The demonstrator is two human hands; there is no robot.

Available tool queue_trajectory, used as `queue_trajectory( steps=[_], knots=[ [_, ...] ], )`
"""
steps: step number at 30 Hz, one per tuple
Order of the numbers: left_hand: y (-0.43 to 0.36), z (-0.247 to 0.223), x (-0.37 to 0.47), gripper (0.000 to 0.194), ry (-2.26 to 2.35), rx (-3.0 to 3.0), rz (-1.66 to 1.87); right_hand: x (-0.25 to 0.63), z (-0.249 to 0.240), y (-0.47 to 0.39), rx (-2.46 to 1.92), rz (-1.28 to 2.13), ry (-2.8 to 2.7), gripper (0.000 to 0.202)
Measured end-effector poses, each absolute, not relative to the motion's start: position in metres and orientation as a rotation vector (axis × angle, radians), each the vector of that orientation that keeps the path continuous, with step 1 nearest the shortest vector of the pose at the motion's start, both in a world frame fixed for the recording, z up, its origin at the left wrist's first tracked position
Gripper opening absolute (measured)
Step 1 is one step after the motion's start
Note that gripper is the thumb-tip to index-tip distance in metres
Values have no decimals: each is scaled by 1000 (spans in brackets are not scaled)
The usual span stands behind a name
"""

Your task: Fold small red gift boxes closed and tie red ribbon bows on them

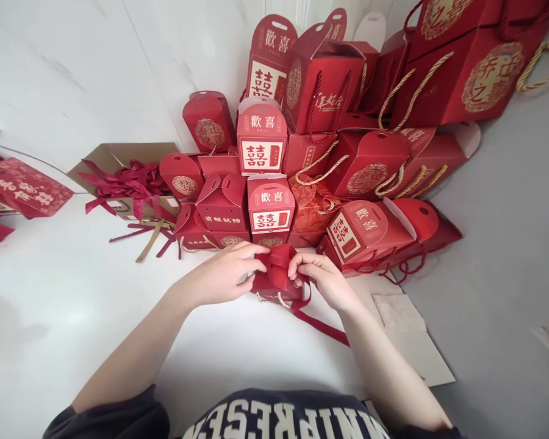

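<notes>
A red gift box [279, 294] with cream rope handles stands on the white table in front of me, its top flaps raised. My left hand [231, 272] rests against the box's left side, fingers bent and somewhat apart, touching the flap. At the right of the flaps, my right hand [319, 274] pinches a dark red ribbon [322, 323]. The ribbon's tail hangs past the box and trails along the table to the right. My fingers partly cover where the ribbon meets the box top.
Behind the box, several red gift boxes [269, 204] are stacked against the wall. A cardboard box [114, 158] of dark red ribbons stands to their left, loose strips before it. Red bags [30, 186] lie far left. A notepad [400, 314] lies at right, by a grey wall.
</notes>
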State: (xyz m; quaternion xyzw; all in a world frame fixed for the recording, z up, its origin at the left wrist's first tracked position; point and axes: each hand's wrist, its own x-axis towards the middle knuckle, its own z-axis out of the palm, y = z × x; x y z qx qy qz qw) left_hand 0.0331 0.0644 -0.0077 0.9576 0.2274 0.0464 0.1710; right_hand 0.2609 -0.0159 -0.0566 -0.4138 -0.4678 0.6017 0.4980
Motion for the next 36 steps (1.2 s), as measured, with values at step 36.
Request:
queue_trajectory(
  steps=[36],
  knots=[
    [64,-43,79,21,747,2602,533,281,-77,-33,-1281,958,-1196,30]
  ],
)
